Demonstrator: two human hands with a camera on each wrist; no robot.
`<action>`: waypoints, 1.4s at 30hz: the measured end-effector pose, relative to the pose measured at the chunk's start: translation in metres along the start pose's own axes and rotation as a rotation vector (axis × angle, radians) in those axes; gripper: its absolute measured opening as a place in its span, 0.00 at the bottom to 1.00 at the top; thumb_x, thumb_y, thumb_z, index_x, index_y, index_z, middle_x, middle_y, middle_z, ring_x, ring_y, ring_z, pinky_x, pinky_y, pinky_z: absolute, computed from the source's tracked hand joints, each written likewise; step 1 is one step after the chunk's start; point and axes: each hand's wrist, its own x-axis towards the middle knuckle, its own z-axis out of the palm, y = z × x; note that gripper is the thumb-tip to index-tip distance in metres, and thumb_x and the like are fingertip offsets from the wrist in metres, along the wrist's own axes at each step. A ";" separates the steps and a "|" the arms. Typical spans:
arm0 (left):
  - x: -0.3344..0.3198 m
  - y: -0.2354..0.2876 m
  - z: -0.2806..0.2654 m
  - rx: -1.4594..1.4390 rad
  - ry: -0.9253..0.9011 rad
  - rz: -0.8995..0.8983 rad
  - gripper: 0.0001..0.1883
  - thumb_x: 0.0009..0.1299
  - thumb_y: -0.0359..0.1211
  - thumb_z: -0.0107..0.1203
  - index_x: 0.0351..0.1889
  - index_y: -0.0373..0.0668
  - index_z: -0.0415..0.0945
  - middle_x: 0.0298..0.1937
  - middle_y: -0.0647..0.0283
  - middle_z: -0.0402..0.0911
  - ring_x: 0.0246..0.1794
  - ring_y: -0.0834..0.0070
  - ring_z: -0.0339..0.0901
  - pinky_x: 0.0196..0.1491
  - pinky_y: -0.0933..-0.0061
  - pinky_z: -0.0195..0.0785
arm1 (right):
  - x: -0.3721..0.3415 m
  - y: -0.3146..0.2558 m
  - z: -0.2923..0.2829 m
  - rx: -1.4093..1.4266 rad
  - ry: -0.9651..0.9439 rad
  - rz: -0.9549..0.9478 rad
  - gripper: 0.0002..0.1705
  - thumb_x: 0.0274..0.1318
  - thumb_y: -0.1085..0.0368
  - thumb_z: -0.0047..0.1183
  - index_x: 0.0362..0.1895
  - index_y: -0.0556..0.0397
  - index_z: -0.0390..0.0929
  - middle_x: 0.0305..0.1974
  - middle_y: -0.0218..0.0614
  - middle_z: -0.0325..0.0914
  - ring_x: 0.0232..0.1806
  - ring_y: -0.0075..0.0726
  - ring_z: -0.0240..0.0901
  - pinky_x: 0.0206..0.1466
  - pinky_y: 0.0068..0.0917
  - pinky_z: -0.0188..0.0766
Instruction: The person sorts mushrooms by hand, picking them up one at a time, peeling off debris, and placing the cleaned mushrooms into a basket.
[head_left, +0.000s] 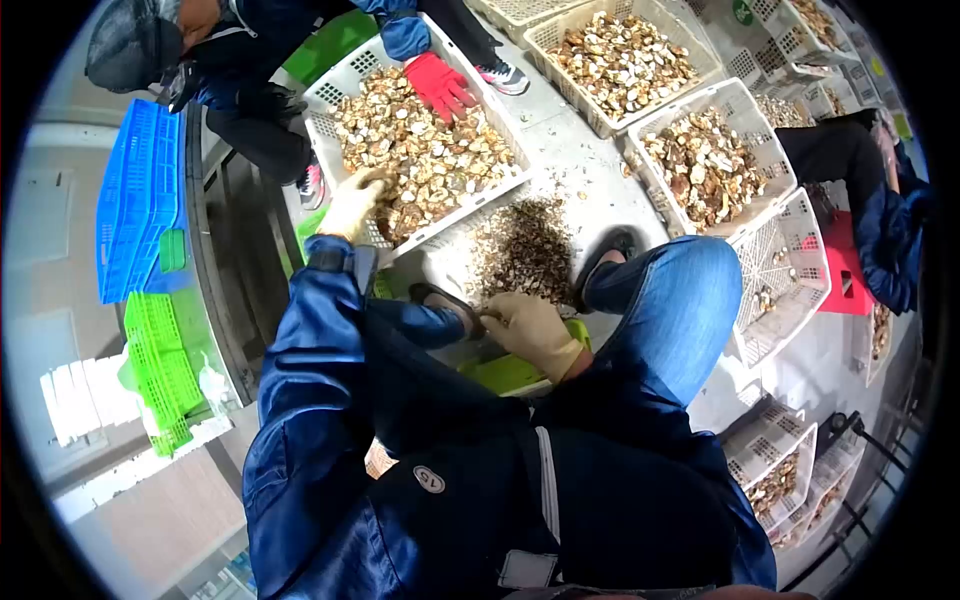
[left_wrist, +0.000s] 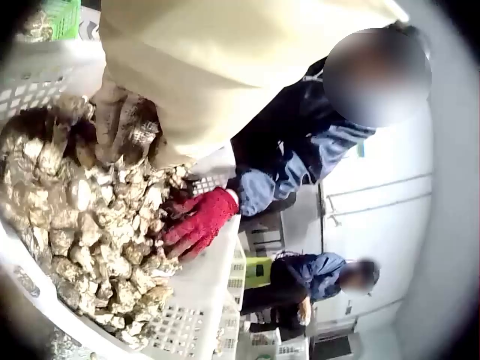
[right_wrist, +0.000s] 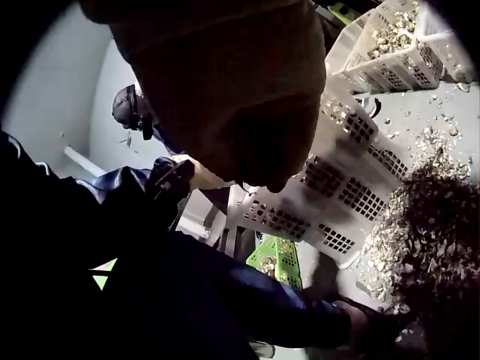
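My left hand (head_left: 358,205), in a cream glove, reaches over the near left corner of a white crate (head_left: 455,215). Its soiled fingertips are down among brown and pale pieces that look like mushrooms (head_left: 420,150). In the left wrist view, the glove cuff hides much of that hand. My right hand (head_left: 535,335), gloved alike, hovers between my knees with its fingers bent inward. I cannot tell whether anything is in its grasp, as the right wrist view is dark there. Another person's red-gloved hand (head_left: 440,85) rests on the pieces at the crate's far side.
Dark and pale trimmings (head_left: 525,250) are heaped on the floor between my feet. More filled crates (head_left: 625,65) stand at the back and right. A partly filled white crate (head_left: 785,275) is beside my right knee. Blue crates (head_left: 140,200) and green baskets (head_left: 160,370) are at left.
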 end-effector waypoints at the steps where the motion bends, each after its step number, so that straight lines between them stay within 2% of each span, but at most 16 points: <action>1: 0.019 -0.005 0.012 -0.063 -0.059 -0.022 0.21 0.73 0.36 0.56 0.62 0.40 0.74 0.54 0.62 0.82 0.52 0.74 0.79 0.54 0.72 0.73 | 0.002 -0.001 0.000 -0.020 -0.014 0.014 0.09 0.57 0.60 0.56 0.32 0.51 0.78 0.31 0.45 0.77 0.35 0.55 0.75 0.37 0.44 0.71; 3: 0.040 0.003 0.037 0.457 0.019 -0.018 0.23 0.72 0.39 0.58 0.63 0.42 0.74 0.53 0.58 0.83 0.53 0.69 0.80 0.55 0.71 0.71 | 0.005 0.002 0.001 -0.030 -0.042 -0.007 0.10 0.58 0.59 0.55 0.35 0.52 0.79 0.34 0.43 0.79 0.38 0.54 0.77 0.41 0.43 0.73; 7: 0.083 -0.024 0.076 0.856 0.087 0.197 0.25 0.68 0.46 0.61 0.61 0.49 0.77 0.54 0.47 0.80 0.55 0.53 0.77 0.58 0.64 0.69 | 0.004 -0.001 0.002 -0.014 0.024 -0.070 0.11 0.58 0.58 0.55 0.36 0.53 0.79 0.35 0.42 0.79 0.38 0.53 0.77 0.41 0.44 0.74; 10: 0.083 0.002 0.086 1.167 -0.040 0.139 0.20 0.68 0.44 0.57 0.57 0.53 0.80 0.52 0.49 0.80 0.49 0.54 0.77 0.50 0.60 0.71 | 0.003 -0.001 0.003 -0.014 0.010 -0.078 0.10 0.58 0.59 0.55 0.36 0.53 0.79 0.35 0.43 0.79 0.38 0.54 0.78 0.41 0.43 0.74; 11: 0.106 0.001 0.085 1.269 -0.192 -0.032 0.23 0.68 0.50 0.55 0.60 0.59 0.77 0.52 0.56 0.82 0.52 0.59 0.79 0.55 0.60 0.73 | 0.002 0.000 0.004 -0.022 0.014 -0.079 0.10 0.58 0.59 0.54 0.36 0.52 0.79 0.35 0.42 0.79 0.38 0.53 0.78 0.41 0.43 0.74; 14: 0.105 0.028 0.084 1.504 -0.332 0.020 0.22 0.69 0.48 0.55 0.57 0.50 0.78 0.56 0.59 0.82 0.52 0.60 0.80 0.55 0.60 0.74 | 0.000 0.000 0.003 -0.034 0.033 -0.084 0.10 0.59 0.59 0.54 0.36 0.51 0.79 0.34 0.41 0.79 0.37 0.52 0.78 0.41 0.43 0.75; 19: 0.119 0.004 0.071 1.192 -0.281 0.060 0.18 0.71 0.33 0.52 0.59 0.47 0.74 0.51 0.49 0.82 0.51 0.56 0.79 0.53 0.64 0.72 | -0.003 0.000 -0.002 0.009 0.081 -0.084 0.10 0.59 0.58 0.53 0.35 0.51 0.79 0.34 0.39 0.79 0.37 0.50 0.78 0.40 0.43 0.76; 22: 0.099 0.008 0.068 1.149 -0.246 0.219 0.26 0.61 0.21 0.55 0.58 0.51 0.76 0.50 0.52 0.82 0.50 0.56 0.80 0.54 0.61 0.72 | -0.005 -0.005 -0.010 0.067 0.117 -0.091 0.09 0.60 0.60 0.53 0.34 0.52 0.79 0.34 0.41 0.80 0.36 0.52 0.78 0.39 0.42 0.75; 23: 0.097 0.013 0.068 1.012 -0.291 -0.036 0.25 0.62 0.19 0.55 0.57 0.50 0.76 0.50 0.54 0.83 0.49 0.58 0.80 0.52 0.64 0.73 | -0.005 -0.005 -0.010 0.056 0.116 -0.099 0.09 0.59 0.60 0.53 0.34 0.52 0.78 0.34 0.40 0.79 0.36 0.51 0.78 0.39 0.42 0.75; 25: 0.082 0.021 0.060 0.680 -0.228 0.074 0.25 0.63 0.19 0.56 0.58 0.48 0.75 0.47 0.58 0.83 0.46 0.65 0.81 0.50 0.70 0.74 | -0.006 -0.006 -0.010 0.034 0.112 -0.114 0.10 0.58 0.59 0.53 0.32 0.51 0.78 0.33 0.40 0.79 0.35 0.50 0.78 0.39 0.43 0.76; 26: 0.076 0.026 0.057 0.497 -0.196 0.008 0.19 0.67 0.15 0.50 0.55 0.37 0.75 0.40 0.64 0.82 0.39 0.78 0.77 0.43 0.80 0.71 | -0.006 -0.006 -0.010 0.028 0.104 -0.109 0.10 0.58 0.59 0.52 0.32 0.51 0.78 0.33 0.40 0.79 0.35 0.50 0.78 0.38 0.43 0.76; 30: 0.034 0.042 0.052 -0.640 -0.227 -0.053 0.23 0.73 0.27 0.54 0.65 0.34 0.64 0.55 0.55 0.77 0.59 0.65 0.75 0.59 0.71 0.72 | -0.003 -0.015 -0.018 0.049 0.112 -0.129 0.10 0.59 0.59 0.52 0.32 0.52 0.77 0.32 0.41 0.79 0.35 0.50 0.78 0.38 0.43 0.75; 33: 0.007 0.045 0.056 -0.764 -0.334 -0.034 0.27 0.73 0.27 0.54 0.68 0.31 0.60 0.63 0.52 0.71 0.64 0.64 0.71 0.70 0.66 0.63 | -0.003 -0.015 -0.024 0.112 0.163 -0.155 0.08 0.59 0.62 0.55 0.32 0.52 0.77 0.31 0.40 0.77 0.33 0.52 0.76 0.36 0.41 0.73; 36: -0.054 0.085 0.063 0.306 -0.273 0.556 0.28 0.73 0.30 0.56 0.68 0.34 0.61 0.63 0.52 0.72 0.63 0.64 0.72 0.66 0.68 0.67 | -0.003 -0.015 -0.025 0.027 0.164 -0.092 0.08 0.59 0.63 0.57 0.33 0.55 0.79 0.32 0.42 0.78 0.35 0.49 0.78 0.39 0.38 0.74; 38: -0.083 0.096 0.090 -0.740 -0.253 -0.135 0.29 0.73 0.33 0.57 0.69 0.38 0.60 0.62 0.53 0.74 0.60 0.66 0.75 0.60 0.66 0.75 | -0.004 -0.022 -0.026 0.181 0.322 -0.134 0.09 0.60 0.61 0.56 0.36 0.53 0.80 0.33 0.42 0.80 0.35 0.47 0.79 0.39 0.37 0.75; 42: -0.122 0.079 0.113 -0.637 -0.206 -0.051 0.26 0.72 0.29 0.58 0.65 0.33 0.64 0.54 0.56 0.78 0.48 0.69 0.80 0.48 0.72 0.76 | -0.007 -0.022 -0.025 0.306 0.487 -0.113 0.10 0.59 0.62 0.58 0.39 0.55 0.83 0.42 0.44 0.82 0.41 0.43 0.81 0.46 0.33 0.76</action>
